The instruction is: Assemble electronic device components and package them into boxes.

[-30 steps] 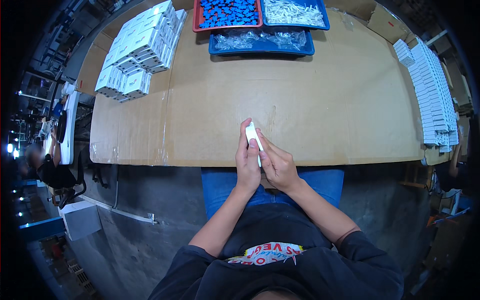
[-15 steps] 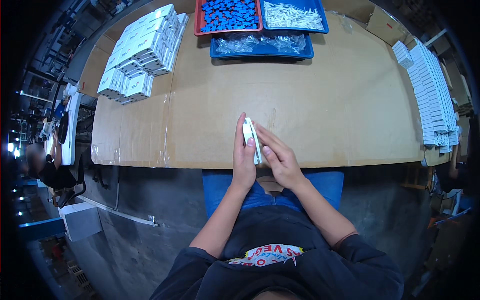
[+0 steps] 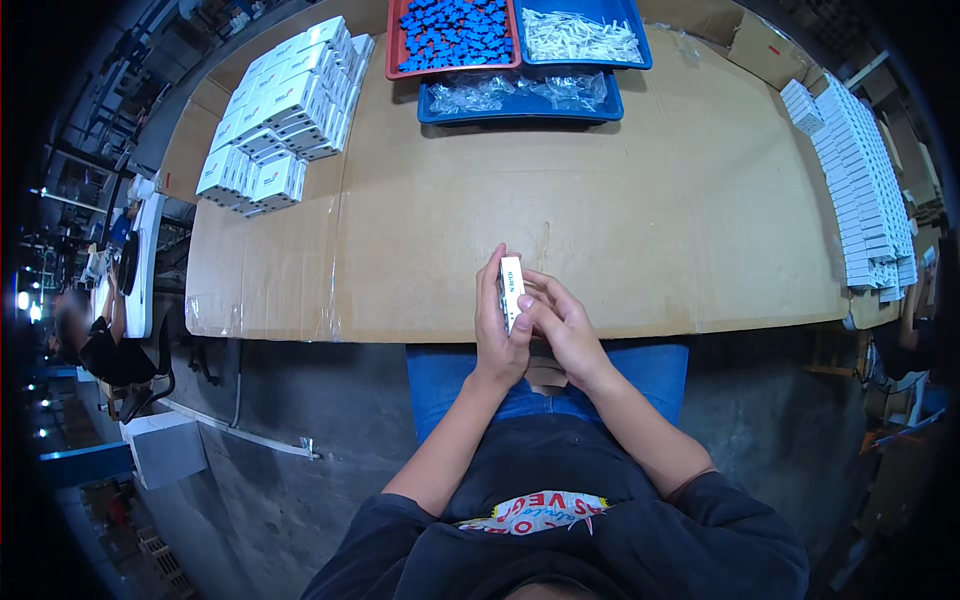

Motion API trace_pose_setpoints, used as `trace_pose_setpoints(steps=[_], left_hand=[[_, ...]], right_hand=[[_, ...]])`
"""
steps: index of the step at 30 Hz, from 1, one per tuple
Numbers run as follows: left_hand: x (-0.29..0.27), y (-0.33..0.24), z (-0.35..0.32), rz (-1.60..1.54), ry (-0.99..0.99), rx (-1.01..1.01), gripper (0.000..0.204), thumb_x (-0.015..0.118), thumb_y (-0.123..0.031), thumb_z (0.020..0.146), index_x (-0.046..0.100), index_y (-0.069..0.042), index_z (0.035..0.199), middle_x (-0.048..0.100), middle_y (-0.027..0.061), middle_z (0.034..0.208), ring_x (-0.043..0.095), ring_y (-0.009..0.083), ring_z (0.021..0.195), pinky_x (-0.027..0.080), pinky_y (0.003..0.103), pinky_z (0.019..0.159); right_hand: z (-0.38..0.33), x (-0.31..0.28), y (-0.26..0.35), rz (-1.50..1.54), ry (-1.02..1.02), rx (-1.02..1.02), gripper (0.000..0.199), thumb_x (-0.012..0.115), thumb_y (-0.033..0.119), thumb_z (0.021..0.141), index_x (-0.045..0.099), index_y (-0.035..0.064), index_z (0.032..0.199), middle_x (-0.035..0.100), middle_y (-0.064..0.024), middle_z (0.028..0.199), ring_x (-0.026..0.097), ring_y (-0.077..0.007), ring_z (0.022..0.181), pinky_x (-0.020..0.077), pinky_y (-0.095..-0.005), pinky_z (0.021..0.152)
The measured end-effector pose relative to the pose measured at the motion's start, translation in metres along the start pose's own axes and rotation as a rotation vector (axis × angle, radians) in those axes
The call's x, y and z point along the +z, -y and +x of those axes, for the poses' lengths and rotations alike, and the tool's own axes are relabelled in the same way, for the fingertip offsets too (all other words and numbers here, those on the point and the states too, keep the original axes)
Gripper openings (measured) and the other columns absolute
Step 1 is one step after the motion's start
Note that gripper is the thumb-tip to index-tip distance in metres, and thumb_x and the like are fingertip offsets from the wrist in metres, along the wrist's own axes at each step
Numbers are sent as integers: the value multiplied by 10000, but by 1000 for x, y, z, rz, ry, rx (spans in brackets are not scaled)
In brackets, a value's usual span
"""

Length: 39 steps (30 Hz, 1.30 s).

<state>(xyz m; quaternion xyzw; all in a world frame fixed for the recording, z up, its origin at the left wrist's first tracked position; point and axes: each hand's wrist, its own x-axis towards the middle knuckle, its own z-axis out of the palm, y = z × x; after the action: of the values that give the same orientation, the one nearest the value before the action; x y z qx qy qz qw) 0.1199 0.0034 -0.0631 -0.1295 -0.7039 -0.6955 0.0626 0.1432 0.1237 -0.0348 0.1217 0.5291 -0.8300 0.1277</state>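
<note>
Between my two hands, just above the table's near edge, is a small flat white box (image 3: pixel 511 284) with dark print on its narrow upward side. My left hand (image 3: pixel 496 325) wraps its left side, fingers upright along it and thumb near the lower end. The right hand (image 3: pixel 562 325) closes on the box from the other side, its thumb pressed on the printed face. My fingers hide the box's lower end and much of its broad sides.
Stacked white boxes (image 3: pixel 290 100) stand at the far left of the cardboard-covered table (image 3: pixel 430 220). Long rows of white boxes (image 3: pixel 860 190) line the right. At the back are a red tray (image 3: pixel 393 70) of blue pieces, a blue tray (image 3: pixel 646 60) of white pieces and another blue tray (image 3: pixel 520 113) of clear bags.
The box has turned so that its printed narrow side faces up, and it sits slightly lower. My right fingers, stretched out flat before, have curled round it.
</note>
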Motion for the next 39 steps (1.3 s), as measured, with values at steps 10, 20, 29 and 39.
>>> trace_pose_setpoints(steps=[10, 20, 29, 39], left_hand=[[-2, 2, 0, 154, -85, 190, 1036, 533, -766, 942, 401, 89, 1513, 503, 266, 1405, 535, 386, 1305, 446, 485, 1092], [0, -3, -3, 104, -117, 199, 1029, 486, -790, 944, 451, 98, 1464, 523, 260, 1364, 579, 365, 1232, 473, 456, 1057], [-4, 4, -5, 10, -145, 186, 838, 354, -636, 998, 496, 101, 1370, 557, 230, 1296, 577, 324, 1200, 459, 431, 1056], [1, 6, -8, -67, -193, 170, 748, 364, -506, 939, 532, 131, 1292, 586, 271, 1257, 604, 367, 1159, 486, 454, 1020]], right_hand=[[-9, 20, -2, 0, 6, -134, 473, 598, 145, 1076, 463, -42, 1488, 577, -186, 1459, 555, -218, 1374, 452, -354, 1136], [-13, 26, -10, -40, -19, -163, 536, 621, 187, 1077, 424, -42, 1520, 547, -188, 1496, 542, -226, 1392, 503, -345, 1086], [-15, 26, -18, -286, 6, -389, 519, 590, 199, 1094, 475, -71, 1522, 538, -217, 1537, 581, -240, 1341, 508, -324, 1047], [-18, 25, -19, -423, -25, -451, 454, 487, 213, 1126, 526, -64, 1483, 585, -264, 1485, 667, -272, 1232, 525, -354, 1009]])
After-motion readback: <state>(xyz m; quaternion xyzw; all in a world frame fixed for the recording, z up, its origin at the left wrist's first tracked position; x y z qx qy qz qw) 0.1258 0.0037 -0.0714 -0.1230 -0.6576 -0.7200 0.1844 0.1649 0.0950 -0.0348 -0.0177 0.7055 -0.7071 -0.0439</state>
